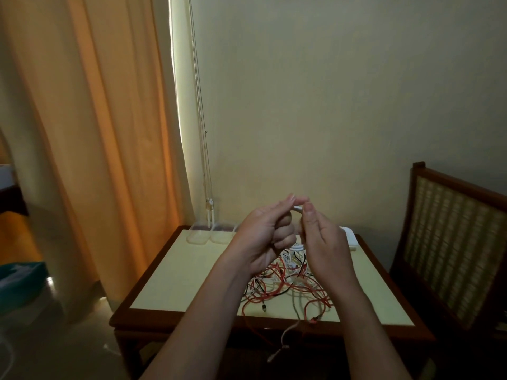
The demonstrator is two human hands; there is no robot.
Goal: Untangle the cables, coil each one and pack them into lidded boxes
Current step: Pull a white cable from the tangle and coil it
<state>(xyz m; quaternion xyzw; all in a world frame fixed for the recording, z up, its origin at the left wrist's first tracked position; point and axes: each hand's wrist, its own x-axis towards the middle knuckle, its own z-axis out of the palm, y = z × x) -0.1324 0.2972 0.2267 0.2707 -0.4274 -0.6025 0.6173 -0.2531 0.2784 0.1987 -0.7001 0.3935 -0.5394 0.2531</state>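
Both my hands are raised above the table, close together. My left hand has its fingers curled and pinches a white cable near its top. My right hand pinches the same white cable between thumb and fingers. The cable loops down between the hands into a tangle of red, white and black cables lying on the table. A few cable ends hang over the table's front edge. Two clear boxes stand at the table's back left; a white box or lid shows behind my right hand.
The small table has a cream top and dark wood rim. A wooden chair with a woven back stands at the right. An orange curtain hangs at the left, and a wall stands behind.
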